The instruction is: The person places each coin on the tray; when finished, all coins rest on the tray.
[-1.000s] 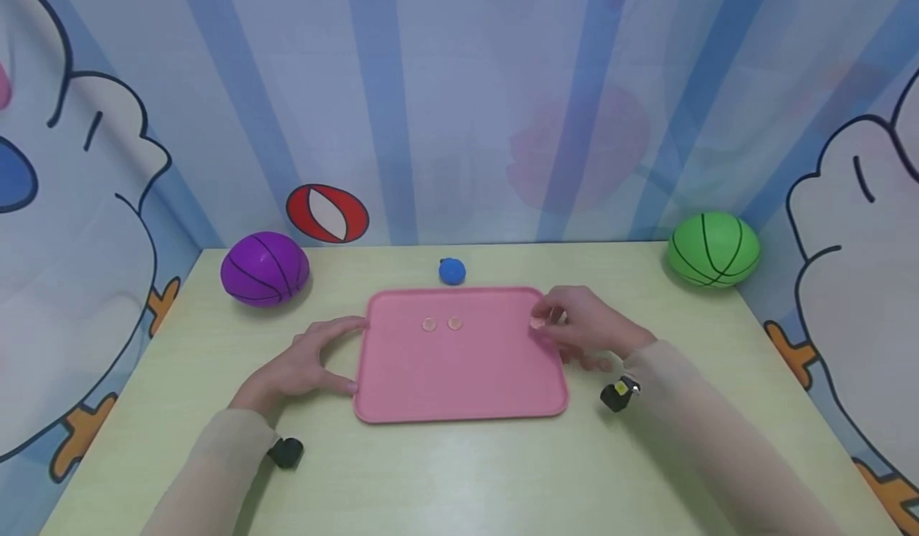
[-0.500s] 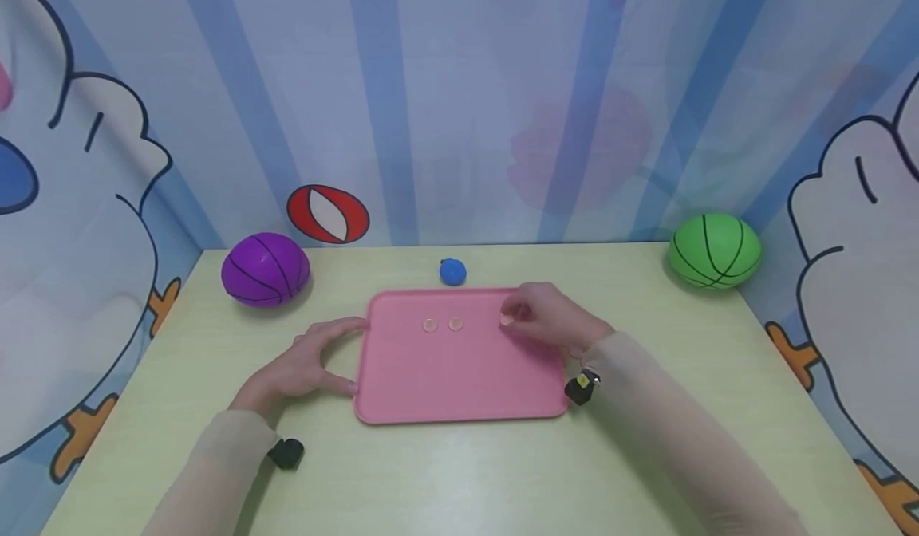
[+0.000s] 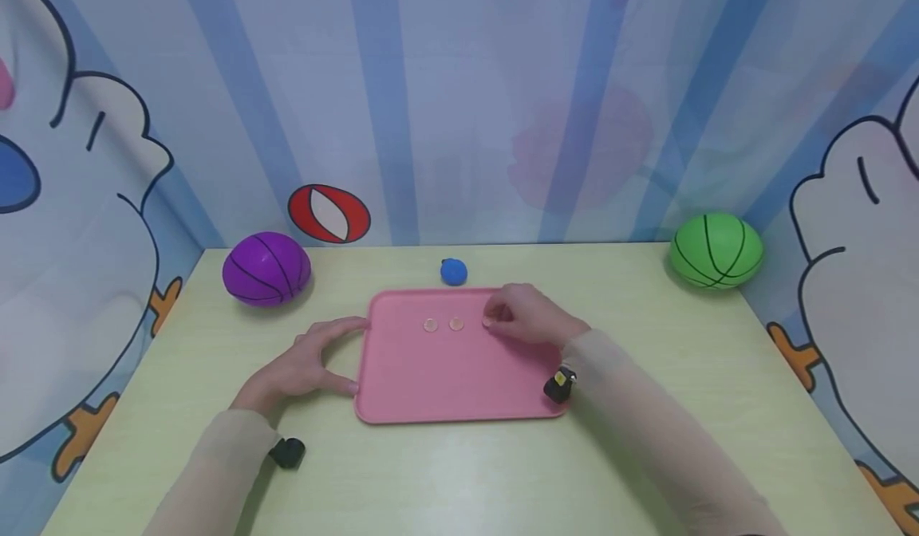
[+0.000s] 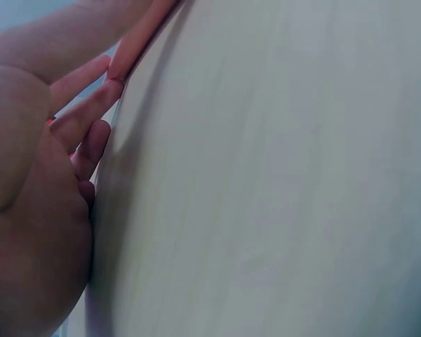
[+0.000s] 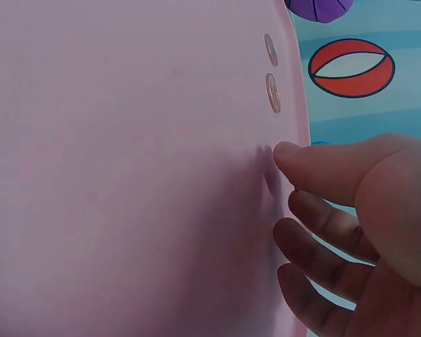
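The small pale disc (image 3: 487,321) is at the fingertips of my right hand (image 3: 531,313), low over the tray or already touching it; I can't tell which. Thumb and fingers are curled in, pinching it by the tips, with only a narrow gap between them. Just left of that hand is the second disc (image 3: 455,324), and left again the end disc (image 3: 430,325), both flat. The held one is roughly in line with them, so I judge the step in hand to be laying it as third in a row.

All this is on the pink tray (image 3: 459,380), whose right part is under the right hand and forearm. At its left side is my left hand (image 3: 301,364), thumb and forefinger spread wide against the rim, gripping nothing; I read that as steadying.

Beyond the right hand, past the far rim and to its left, sits a little blue object (image 3: 454,272). The green ball (image 3: 716,251) is well off to that hand's right, and the purple ball (image 3: 267,269) lies beyond the left hand, all on the pale surface (image 3: 445,472).

As I see it, the next move calls for matching the spacing, lowering the disc flat, then parting the fingertips gently and lifting straight up so it doesn't drag.
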Action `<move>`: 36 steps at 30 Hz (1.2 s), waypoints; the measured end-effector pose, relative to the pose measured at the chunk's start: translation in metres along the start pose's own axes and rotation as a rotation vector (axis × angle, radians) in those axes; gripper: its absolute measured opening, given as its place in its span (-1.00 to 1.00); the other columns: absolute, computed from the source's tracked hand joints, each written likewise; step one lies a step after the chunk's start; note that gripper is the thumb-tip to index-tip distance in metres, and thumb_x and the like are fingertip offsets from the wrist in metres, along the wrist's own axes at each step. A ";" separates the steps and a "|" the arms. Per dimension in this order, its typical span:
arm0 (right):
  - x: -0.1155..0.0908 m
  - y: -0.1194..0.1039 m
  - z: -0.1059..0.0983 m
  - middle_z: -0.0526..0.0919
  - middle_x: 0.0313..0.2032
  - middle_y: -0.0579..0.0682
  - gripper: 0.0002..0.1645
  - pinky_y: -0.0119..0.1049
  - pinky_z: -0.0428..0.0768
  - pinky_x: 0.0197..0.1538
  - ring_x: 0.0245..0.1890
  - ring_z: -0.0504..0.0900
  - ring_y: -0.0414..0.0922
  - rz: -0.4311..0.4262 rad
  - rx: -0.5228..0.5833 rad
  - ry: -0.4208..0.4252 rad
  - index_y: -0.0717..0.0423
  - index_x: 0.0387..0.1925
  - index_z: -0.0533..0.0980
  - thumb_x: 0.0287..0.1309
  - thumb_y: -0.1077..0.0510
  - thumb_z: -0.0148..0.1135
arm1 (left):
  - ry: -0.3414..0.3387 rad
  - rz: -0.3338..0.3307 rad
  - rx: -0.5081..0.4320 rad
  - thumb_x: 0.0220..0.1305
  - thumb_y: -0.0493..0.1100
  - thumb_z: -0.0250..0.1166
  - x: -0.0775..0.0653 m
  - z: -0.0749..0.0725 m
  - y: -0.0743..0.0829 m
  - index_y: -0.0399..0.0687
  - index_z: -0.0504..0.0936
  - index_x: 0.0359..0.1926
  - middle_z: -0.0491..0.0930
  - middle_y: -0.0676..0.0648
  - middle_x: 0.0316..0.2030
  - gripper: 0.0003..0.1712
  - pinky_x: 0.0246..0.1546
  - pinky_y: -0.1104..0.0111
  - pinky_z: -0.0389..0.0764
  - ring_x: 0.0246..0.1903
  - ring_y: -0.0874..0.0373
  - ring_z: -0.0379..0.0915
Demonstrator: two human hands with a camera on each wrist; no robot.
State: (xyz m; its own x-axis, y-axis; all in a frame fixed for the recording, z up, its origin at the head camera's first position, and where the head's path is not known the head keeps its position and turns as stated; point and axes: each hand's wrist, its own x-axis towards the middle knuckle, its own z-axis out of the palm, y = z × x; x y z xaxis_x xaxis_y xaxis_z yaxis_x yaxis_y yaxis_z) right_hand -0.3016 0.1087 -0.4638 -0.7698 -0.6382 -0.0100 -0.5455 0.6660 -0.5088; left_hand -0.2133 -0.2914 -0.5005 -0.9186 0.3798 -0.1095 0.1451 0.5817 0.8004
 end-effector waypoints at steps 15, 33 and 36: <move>0.004 -0.006 0.007 0.76 -0.23 -0.13 -0.78 -0.19 0.68 0.04 -0.19 0.67 -0.18 0.048 -0.082 -0.002 0.03 -0.05 0.74 0.33 0.07 0.45 | -0.001 0.011 0.004 -0.21 0.13 0.76 0.000 0.000 0.000 0.36 0.35 0.56 0.24 0.03 0.56 0.25 0.48 -0.41 -0.05 0.53 -0.13 -0.02; 0.007 -0.006 0.007 0.76 -0.26 -0.13 -0.81 -0.16 0.68 0.04 -0.20 0.67 -0.16 0.053 -0.072 0.009 0.04 -0.10 0.74 0.33 0.05 0.45 | 0.001 0.002 0.026 -0.20 0.14 0.75 0.000 0.000 0.000 0.39 0.34 0.56 0.22 0.03 0.57 0.25 0.48 -0.41 -0.06 0.55 -0.14 -0.04; 0.008 -0.006 0.008 0.75 -0.26 -0.14 -0.80 -0.17 0.68 0.04 -0.21 0.66 -0.17 0.066 -0.065 0.004 0.03 -0.09 0.74 0.33 0.04 0.45 | -0.001 0.005 0.024 -0.20 0.13 0.75 0.001 0.000 -0.001 0.39 0.34 0.56 0.22 0.03 0.58 0.25 0.48 -0.40 -0.07 0.55 -0.14 -0.04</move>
State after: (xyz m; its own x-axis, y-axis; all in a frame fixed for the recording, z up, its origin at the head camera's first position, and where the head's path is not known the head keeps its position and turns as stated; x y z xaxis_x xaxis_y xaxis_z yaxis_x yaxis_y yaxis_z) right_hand -0.3016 0.0970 -0.4676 -0.8057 -0.5910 -0.0384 -0.5142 0.7302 -0.4498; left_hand -0.2142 -0.2919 -0.5014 -0.9175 0.3834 -0.1057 0.1587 0.5968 0.7865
